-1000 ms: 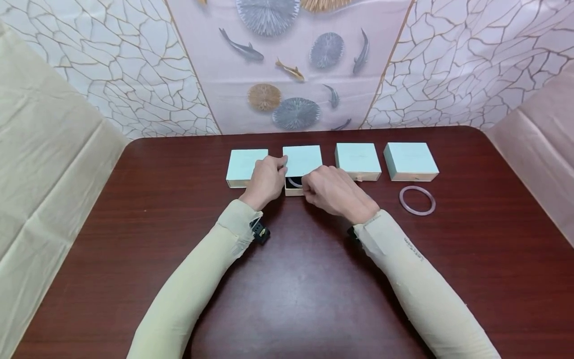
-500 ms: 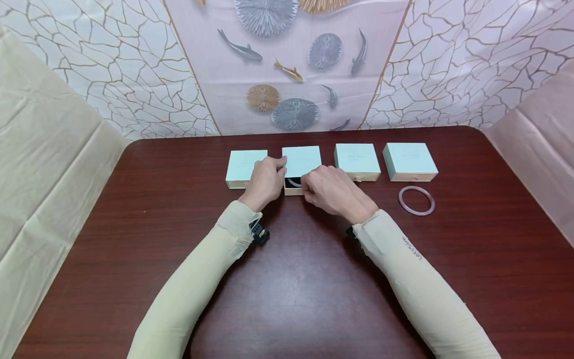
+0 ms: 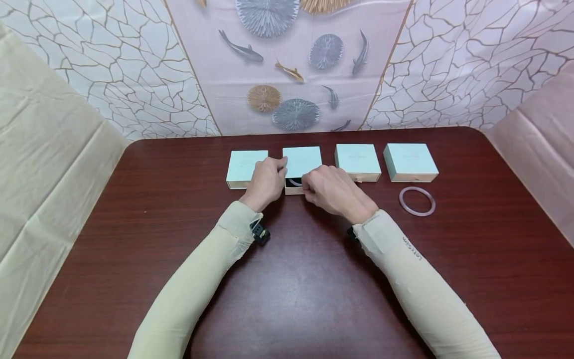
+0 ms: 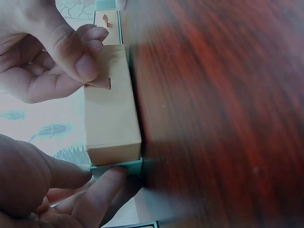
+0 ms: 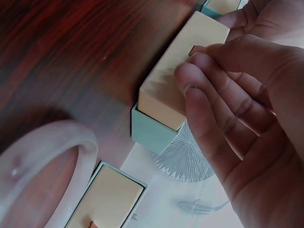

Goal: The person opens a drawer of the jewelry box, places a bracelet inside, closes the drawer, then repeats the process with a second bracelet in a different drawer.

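Note:
A mint-green drawer box [image 3: 302, 160] stands second from the left in a row, its cream drawer [image 4: 111, 114] pulled partly out toward me. Inside the drawer's dark interior, part of a pale lilac bangle [image 3: 295, 183] shows. My left hand [image 3: 265, 179] holds the green sleeve at its left side, thumb and fingers on either face. With thumb and fingertips, my right hand [image 3: 336, 192] pinches the small ribbon tab [image 4: 99, 84] on the drawer front. The right hand hides the drawer's right part in the head view.
Other mint boxes, all shut, flank this one: one [image 3: 242, 167] at left, two [image 3: 357, 157] [image 3: 411, 157] at right. A loose lilac bangle [image 3: 417, 201] lies on the dark red-brown table [image 3: 287, 299] before the rightmost box. Patterned cloth [image 3: 148, 75] hangs behind.
The drawer sticks out of its sleeve slightly less than a second ago. Both hands keep nearly the same place and hold; the other boxes and the loose bangle stay put.

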`<state>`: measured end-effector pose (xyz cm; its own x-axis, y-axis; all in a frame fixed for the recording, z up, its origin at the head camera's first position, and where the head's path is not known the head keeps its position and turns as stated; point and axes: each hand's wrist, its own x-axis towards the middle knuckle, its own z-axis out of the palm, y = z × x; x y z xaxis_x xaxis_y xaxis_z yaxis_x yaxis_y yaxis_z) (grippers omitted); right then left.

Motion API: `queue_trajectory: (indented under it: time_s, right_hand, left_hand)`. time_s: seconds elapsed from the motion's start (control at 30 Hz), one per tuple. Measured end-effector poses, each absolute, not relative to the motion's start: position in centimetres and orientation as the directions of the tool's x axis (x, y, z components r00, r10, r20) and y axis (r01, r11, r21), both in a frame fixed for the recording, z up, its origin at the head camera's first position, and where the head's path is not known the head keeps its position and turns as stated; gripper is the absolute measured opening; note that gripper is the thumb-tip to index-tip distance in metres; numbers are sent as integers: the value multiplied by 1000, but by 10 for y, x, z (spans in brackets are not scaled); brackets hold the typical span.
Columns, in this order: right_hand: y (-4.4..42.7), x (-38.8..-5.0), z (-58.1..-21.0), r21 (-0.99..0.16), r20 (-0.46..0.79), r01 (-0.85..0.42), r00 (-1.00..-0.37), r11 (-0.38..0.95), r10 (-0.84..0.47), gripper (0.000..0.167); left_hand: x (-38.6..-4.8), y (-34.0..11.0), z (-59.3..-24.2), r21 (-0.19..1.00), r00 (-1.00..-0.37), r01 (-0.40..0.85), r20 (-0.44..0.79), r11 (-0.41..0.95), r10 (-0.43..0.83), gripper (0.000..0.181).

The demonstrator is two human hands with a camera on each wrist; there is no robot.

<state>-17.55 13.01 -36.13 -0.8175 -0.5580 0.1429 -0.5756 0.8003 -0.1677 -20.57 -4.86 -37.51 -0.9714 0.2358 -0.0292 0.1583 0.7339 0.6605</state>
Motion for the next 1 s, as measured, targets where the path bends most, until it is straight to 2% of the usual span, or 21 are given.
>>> queue_trajectory:
  time_s: [1.0]
  right_hand:
    - [131,-179,-363,-175,165,-569,-821,804,-546,27]
  left_hand:
    - [-205,-49,-376,668,-973,152,-27,729,228,41]
